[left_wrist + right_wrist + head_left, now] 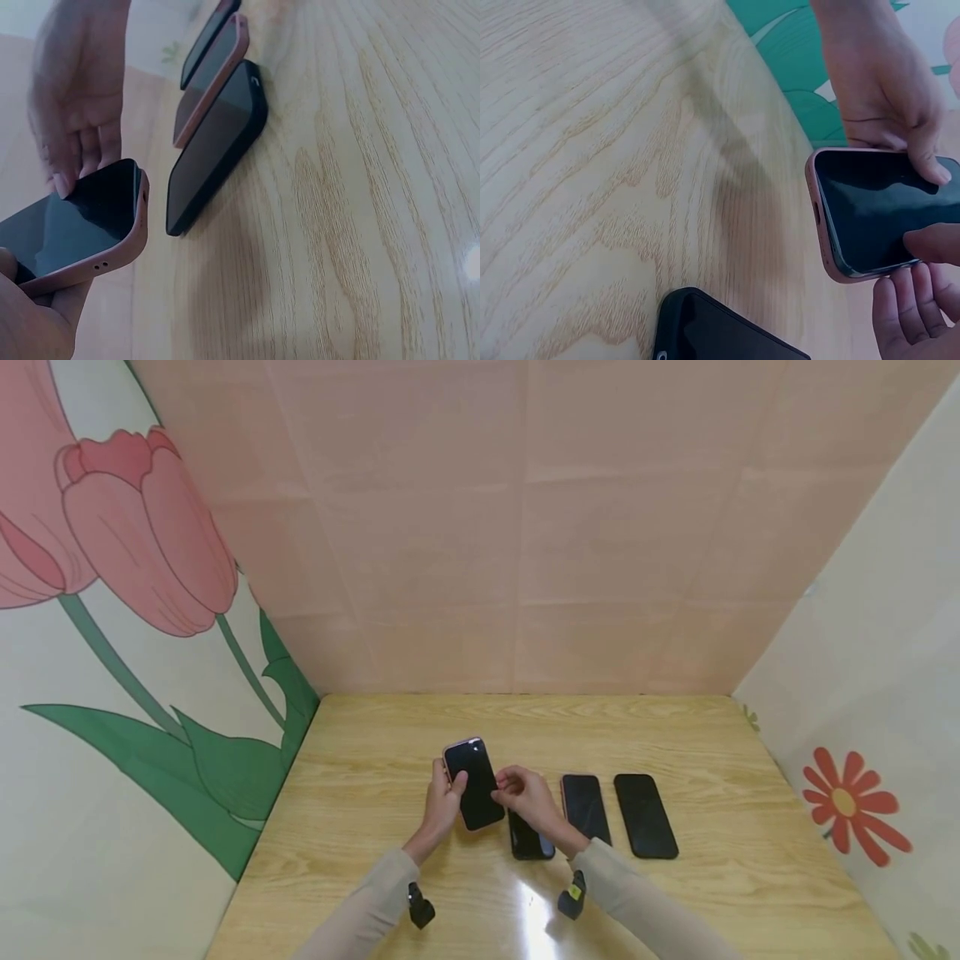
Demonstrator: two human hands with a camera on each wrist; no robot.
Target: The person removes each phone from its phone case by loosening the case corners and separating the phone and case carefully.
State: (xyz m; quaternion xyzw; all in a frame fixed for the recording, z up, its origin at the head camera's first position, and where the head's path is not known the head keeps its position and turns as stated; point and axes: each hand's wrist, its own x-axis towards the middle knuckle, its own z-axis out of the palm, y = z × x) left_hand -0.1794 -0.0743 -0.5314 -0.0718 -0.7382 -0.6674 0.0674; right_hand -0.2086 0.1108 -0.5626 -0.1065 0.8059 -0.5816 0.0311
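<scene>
A smartphone in a pink case (474, 783) is lifted off the table and tilted, dark screen facing up. My left hand (442, 802) grips its left side, thumb over the screen. At the phone's right edge is my right hand (528, 797); in the right wrist view its thumb (934, 244) lies on the screen and its curled fingers (911, 304) are at the underside of that edge. Close below the right hand lies a black-cased phone (217, 146), partly hidden by that hand in the head view.
Right of the black-cased phone lie a second pink-cased phone (585, 806), partly behind my right forearm, and another black phone (646, 817). All rest on the wood-grain table (375, 735). A pink cloth wall (517, 527) stands behind, with printed panels at both sides.
</scene>
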